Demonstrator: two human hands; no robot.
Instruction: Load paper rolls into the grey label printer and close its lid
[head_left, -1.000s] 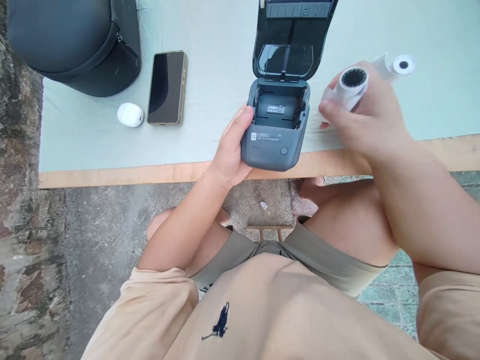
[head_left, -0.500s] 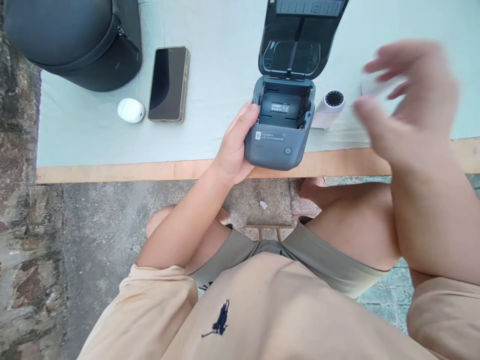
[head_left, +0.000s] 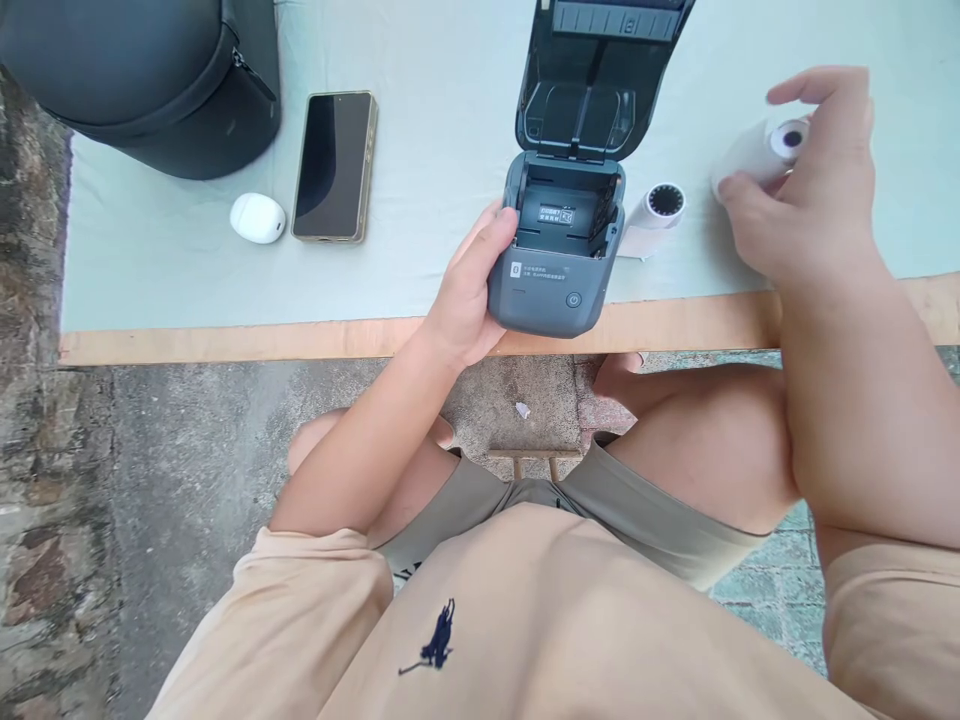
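My left hand [head_left: 480, 275] is closed around the left side of a dark grey portable label printer [head_left: 544, 290]. The printer's lid [head_left: 592, 90] stands raised, and its inner compartment shows a small printed sticker but no roll. Over on the right, my right hand [head_left: 821, 190] has its thumb and fingers around a roll of white paper [head_left: 750, 160] with a dark core hole. The index finger is lifted off, and some fingertips are hidden behind the roll. A second white roll [head_left: 649, 222], its black core patterned, lies just right of the printer.
A phone [head_left: 334, 168] and a white earbud case [head_left: 257, 218] rest on the pale cloth [head_left: 442, 100] to the left. Behind them stands a black zippered bag [head_left: 172, 90]. The table's wooden edge [head_left: 225, 342] runs in front of my knees.
My right hand has moved slightly left and closed in on the roll of white paper, whose core end now faces me. The left hand and printer have barely moved.
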